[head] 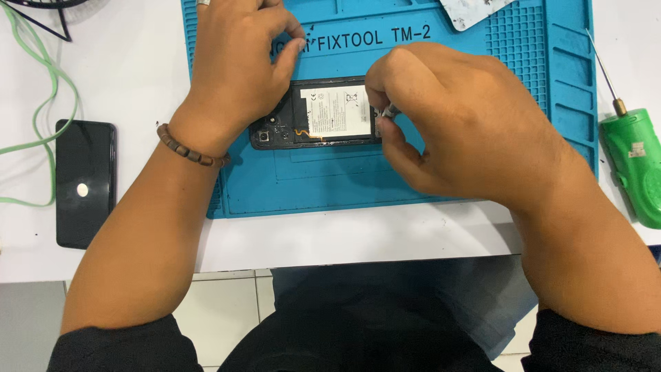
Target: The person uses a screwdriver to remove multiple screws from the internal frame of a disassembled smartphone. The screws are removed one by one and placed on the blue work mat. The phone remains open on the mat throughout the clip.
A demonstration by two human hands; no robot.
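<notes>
An opened black phone [323,114] lies on a blue repair mat [344,179], its white-labelled battery [337,109] showing. My left hand [237,65] rests on the phone's left end near the camera, fingers curled over its top edge. My right hand [447,117] covers the phone's right end and pinches a small metal tool tip [390,110] at the battery's right edge. What kind of tool it is stays hidden under the fingers. A wooden bead bracelet [187,148] sits on my left wrist.
A second black phone [85,182] lies on the white table at left, beside a looping green cable [41,103]. A green electric screwdriver [633,162] lies at the right edge. A grey-white flat piece [471,12] rests on the mat's top.
</notes>
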